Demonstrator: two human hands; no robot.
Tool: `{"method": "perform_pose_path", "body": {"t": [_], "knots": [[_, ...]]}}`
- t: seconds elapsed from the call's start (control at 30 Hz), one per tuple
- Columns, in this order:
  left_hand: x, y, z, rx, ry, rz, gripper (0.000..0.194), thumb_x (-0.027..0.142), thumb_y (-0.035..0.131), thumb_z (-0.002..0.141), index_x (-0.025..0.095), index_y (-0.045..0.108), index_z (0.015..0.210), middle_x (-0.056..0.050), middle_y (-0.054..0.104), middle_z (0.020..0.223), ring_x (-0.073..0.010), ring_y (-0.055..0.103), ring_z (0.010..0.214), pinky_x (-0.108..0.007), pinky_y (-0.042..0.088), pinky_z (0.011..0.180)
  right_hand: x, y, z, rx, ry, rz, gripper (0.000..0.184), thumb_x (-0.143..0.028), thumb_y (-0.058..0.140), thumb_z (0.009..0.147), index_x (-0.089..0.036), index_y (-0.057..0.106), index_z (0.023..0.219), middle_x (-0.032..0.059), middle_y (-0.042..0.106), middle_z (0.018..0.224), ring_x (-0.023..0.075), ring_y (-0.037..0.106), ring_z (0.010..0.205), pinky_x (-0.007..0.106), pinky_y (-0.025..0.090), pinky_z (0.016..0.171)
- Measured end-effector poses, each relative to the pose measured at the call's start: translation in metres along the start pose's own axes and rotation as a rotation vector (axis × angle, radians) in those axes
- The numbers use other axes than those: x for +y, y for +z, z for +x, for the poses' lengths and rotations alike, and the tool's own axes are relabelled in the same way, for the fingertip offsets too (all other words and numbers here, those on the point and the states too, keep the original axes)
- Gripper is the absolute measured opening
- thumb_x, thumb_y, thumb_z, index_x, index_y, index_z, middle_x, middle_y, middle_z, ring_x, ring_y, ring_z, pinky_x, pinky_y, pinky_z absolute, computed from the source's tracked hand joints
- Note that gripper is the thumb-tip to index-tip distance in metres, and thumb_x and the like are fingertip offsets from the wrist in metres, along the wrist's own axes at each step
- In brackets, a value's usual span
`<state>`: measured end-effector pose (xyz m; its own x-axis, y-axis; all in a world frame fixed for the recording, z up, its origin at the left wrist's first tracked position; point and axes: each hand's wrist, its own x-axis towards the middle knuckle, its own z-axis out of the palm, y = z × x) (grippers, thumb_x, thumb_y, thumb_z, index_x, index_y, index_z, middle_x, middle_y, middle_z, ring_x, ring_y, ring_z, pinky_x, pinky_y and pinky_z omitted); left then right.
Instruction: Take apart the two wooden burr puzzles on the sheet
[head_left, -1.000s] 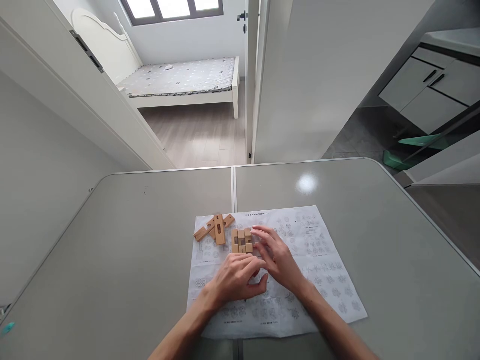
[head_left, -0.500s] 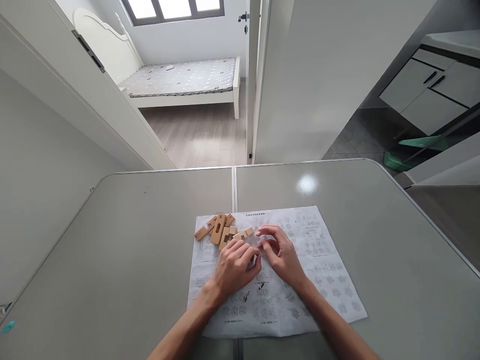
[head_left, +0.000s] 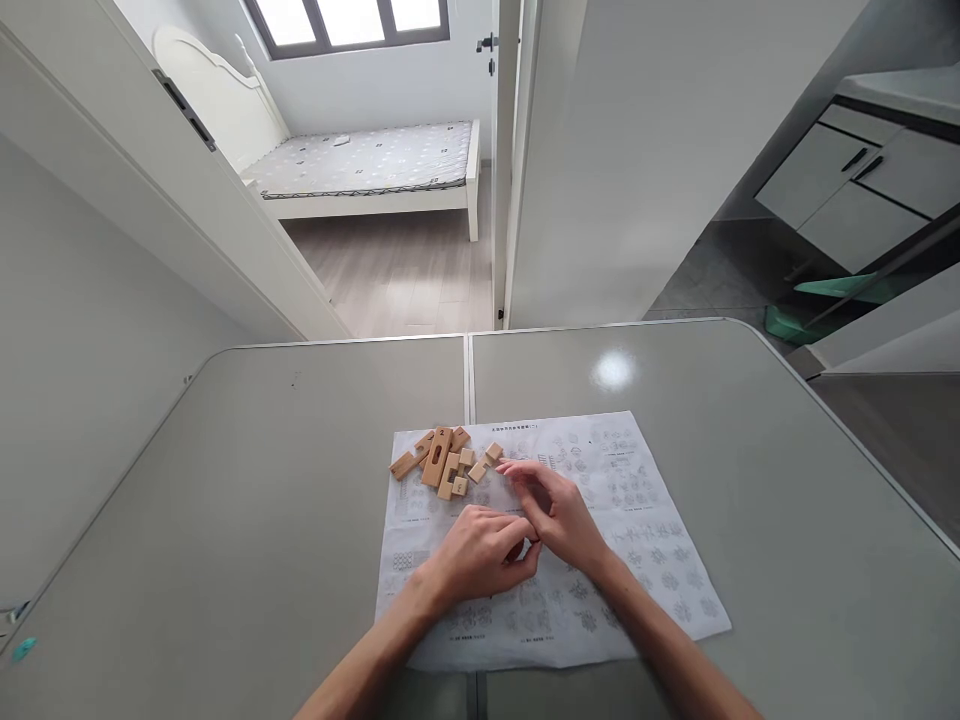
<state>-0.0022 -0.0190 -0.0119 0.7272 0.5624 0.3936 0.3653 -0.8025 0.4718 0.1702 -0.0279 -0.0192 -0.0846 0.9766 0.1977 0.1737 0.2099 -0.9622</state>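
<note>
Over a printed paper sheet (head_left: 660, 520), my left hand (head_left: 484, 548) is curled, with thumb and forefinger drawn together in a loop. Whether anything sits at those fingertips I cannot make out. My right hand (head_left: 559, 515) is beside it, thumb close to the left fingertips, its other fingers stretched toward a small notched wooden puzzle piece (head_left: 480, 470). To the left lies a loose pile of wooden puzzle pieces; a slotted piece marked 2 (head_left: 437, 457) rests on top. In front of it is a notched piece (head_left: 448, 477), and at the pile's left edge a longer one (head_left: 405, 464).
The sheet lies on a grey table (head_left: 262, 520) with a metal seam (head_left: 468, 380) down its middle. Beyond the far edge are a doorway with a bed (head_left: 367, 165), a white wall (head_left: 615, 160) and a cabinet (head_left: 847, 180) at the right.
My left hand has drawn back toward me and slightly right, uncovering the front of the pile. My right hand has shifted a little left and down. The small notched piece now lies more slanted.
</note>
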Motion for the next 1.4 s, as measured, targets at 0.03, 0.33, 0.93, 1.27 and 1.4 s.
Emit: {"method": "perform_pose_path", "body": {"t": [0.03,0.33,0.93,1.27,1.4], "knots": [[-0.0007,0.0004,0.0001,-0.007,-0.013,-0.003,0.019,0.014,0.060,0.087,0.021,0.051,0.072,0.008,0.060,0.058,-0.0088,0.052,0.049,-0.026,0.039,0.053,-0.0001,-0.0001,0.0001,0.009,-0.005,0.008,0.022,-0.018,0.051,0.102,-0.025,0.067,0.115,0.0083,0.073,0.126,0.0260,0.066,0.125,0.042,0.051,0.108],[-0.0027,0.0038,0.0015,-0.065,-0.143,-0.047,0.010,0.017,0.062,0.087,0.022,0.060,0.079,0.007,0.066,0.060,-0.0103,0.059,0.051,-0.025,0.036,0.053,0.0021,-0.0007,-0.0011,0.107,0.112,0.036,0.015,-0.018,0.053,0.095,-0.021,0.067,0.097,0.0028,0.069,0.085,0.0168,0.063,0.065,0.028,0.051,0.061],[-0.0027,0.0031,0.0027,-0.073,-0.176,-0.007,0.011,0.018,0.062,0.088,0.021,0.061,0.077,0.004,0.070,0.062,-0.0124,0.062,0.053,-0.025,0.035,0.053,0.0043,0.0003,0.0005,0.072,0.035,-0.103,0.022,-0.019,0.044,0.087,-0.022,0.050,0.066,-0.0033,0.051,0.061,0.0146,0.045,0.058,0.027,0.036,0.058],[-0.0006,0.0013,0.0043,-0.070,-0.177,0.001,0.011,0.019,0.062,0.089,0.022,0.063,0.079,0.004,0.069,0.061,-0.0123,0.063,0.053,-0.023,0.037,0.053,0.0073,-0.0004,-0.0002,0.068,0.027,-0.122,0.024,-0.021,0.041,0.085,-0.024,0.038,0.062,-0.0050,0.038,0.056,0.0135,0.036,0.055,0.027,0.030,0.055],[-0.0008,0.0016,0.0042,-0.066,-0.176,-0.005,0.010,0.017,0.063,0.088,0.021,0.063,0.079,0.004,0.069,0.062,-0.0122,0.063,0.053,-0.023,0.038,0.053,0.0080,-0.0008,-0.0009,0.058,0.031,-0.124,0.024,-0.021,0.040,0.086,-0.024,0.037,0.062,-0.0049,0.037,0.056,0.0134,0.036,0.054,0.027,0.030,0.055]]}}
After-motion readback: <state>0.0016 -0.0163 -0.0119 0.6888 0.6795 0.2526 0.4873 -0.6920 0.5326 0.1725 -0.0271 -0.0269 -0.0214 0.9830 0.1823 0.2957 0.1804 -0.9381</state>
